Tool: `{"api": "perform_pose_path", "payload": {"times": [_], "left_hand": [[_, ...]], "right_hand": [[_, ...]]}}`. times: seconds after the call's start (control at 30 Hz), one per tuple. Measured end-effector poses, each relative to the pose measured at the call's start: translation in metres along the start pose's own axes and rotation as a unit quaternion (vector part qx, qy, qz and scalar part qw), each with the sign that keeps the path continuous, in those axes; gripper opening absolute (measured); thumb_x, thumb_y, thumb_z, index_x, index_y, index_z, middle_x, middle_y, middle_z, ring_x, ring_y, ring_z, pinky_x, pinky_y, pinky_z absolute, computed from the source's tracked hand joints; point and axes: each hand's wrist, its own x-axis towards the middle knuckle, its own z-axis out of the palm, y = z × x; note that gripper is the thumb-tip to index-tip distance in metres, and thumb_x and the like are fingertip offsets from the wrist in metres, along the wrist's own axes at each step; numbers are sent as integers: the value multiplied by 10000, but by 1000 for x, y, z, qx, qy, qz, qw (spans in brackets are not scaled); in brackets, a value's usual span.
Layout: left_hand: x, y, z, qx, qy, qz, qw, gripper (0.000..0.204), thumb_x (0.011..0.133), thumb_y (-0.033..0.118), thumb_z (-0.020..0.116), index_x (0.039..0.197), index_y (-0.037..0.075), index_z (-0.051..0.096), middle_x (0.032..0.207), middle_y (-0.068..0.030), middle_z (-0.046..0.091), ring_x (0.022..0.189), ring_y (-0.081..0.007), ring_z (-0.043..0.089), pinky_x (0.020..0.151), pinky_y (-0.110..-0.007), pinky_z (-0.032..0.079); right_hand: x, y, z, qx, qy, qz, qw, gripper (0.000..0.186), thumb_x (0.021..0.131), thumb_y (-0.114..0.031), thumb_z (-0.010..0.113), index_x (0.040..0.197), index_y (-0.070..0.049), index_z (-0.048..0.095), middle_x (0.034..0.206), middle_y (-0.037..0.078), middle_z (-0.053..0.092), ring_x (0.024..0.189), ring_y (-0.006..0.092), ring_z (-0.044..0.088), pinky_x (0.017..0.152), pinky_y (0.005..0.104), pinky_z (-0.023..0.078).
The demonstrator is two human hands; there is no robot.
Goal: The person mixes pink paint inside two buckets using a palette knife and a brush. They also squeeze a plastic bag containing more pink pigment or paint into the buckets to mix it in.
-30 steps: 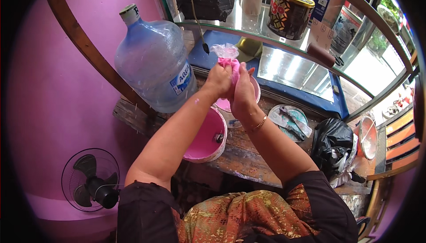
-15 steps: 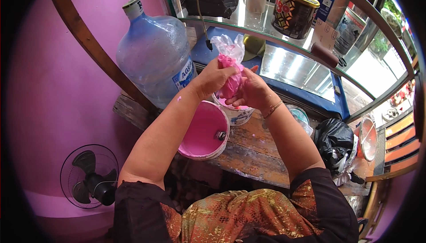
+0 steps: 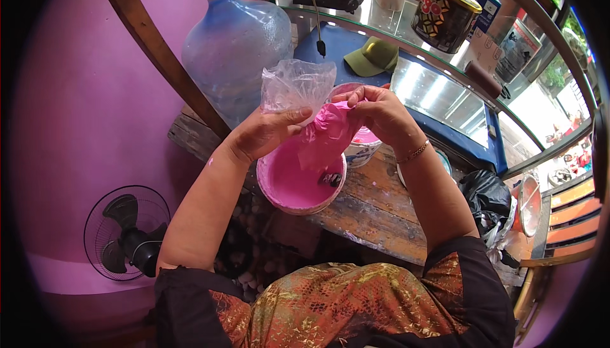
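A plastic bag stretches between my two hands, above a white-rimmed bucket [image 3: 297, 209] that is pink inside. Its clear part [image 3: 295, 84] stands up over my left hand [image 3: 272, 131], whose thumb and fingers are closed on the bag. Pink and crumpled, the bag's other part [image 3: 324, 138] hangs down toward the bucket's mouth. My right hand [image 3: 380, 112] pinches the edge of that pink part. A small dark and silver thing [image 3: 330, 178] shows at the bucket's inner right side. Just behind stands a second bucket [image 3: 363, 155] with pink inside, partly hidden by my right hand.
A big blue water jug [image 3: 238, 49] stands at left on the worn wooden bench [image 3: 375, 202]. Beyond are a green cap [image 3: 373, 56] and a glass case with a dark tin [image 3: 445, 16]. A black plastic bag [image 3: 481, 192] lies right; a fan [image 3: 127, 234] is lower left.
My hands have moved apart, the left one lower and toward me. The bunched bag is now spread between them, its clear part opened out. The green cap shows more fully.
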Motion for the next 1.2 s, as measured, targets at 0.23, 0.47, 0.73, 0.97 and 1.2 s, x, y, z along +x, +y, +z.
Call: {"api": "perform_pose_path", "payload": {"times": [0.23, 0.47, 0.73, 0.97, 1.2], "left_hand": [[-24, -12, -9, 118, 64, 41, 990, 477, 761, 66, 764, 1189, 16, 560, 1130, -81, 623, 1036, -173, 597, 919, -334, 473], [-33, -19, -14, 179, 113, 60, 976, 570, 703, -39, 771, 1220, 3, 536, 1155, -95, 603, 1055, -189, 590, 924, -333, 484], [-27, -20, -1, 270, 157, 128, 941, 481, 702, 93, 826, 1118, 20, 596, 1025, -53, 651, 909, -126, 608, 822, -287, 511], [-25, -30, 0, 347, 158, 151, 912, 308, 817, 148, 722, 1082, 27, 622, 951, -66, 666, 841, -112, 603, 755, -293, 499], [-29, -35, -1, 468, 207, 149, 846, 227, 865, 87, 607, 1079, 14, 618, 952, -109, 665, 860, -213, 624, 788, -327, 493]], "right_hand": [[-3, 20, 15, -109, 18, -16, 994, 151, 787, 33, 638, 938, 38, 637, 896, 88, 669, 770, 128, 644, 687, 255, 543], [-7, 14, 46, -255, 32, -136, 957, 132, 758, 60, 610, 875, 30, 662, 856, 69, 683, 773, 110, 630, 704, 240, 522], [-16, 12, 70, -194, 29, -215, 957, 103, 765, 64, 601, 852, 31, 644, 920, 70, 683, 843, 119, 631, 794, 262, 525], [-15, 20, 77, -298, 63, -250, 919, 102, 781, 93, 619, 862, 33, 628, 935, 79, 633, 852, 124, 607, 792, 252, 512], [-18, 20, 66, -483, 98, -203, 846, 150, 715, -43, 675, 859, -3, 669, 803, 156, 641, 823, 311, 638, 735, 351, 490]]}}
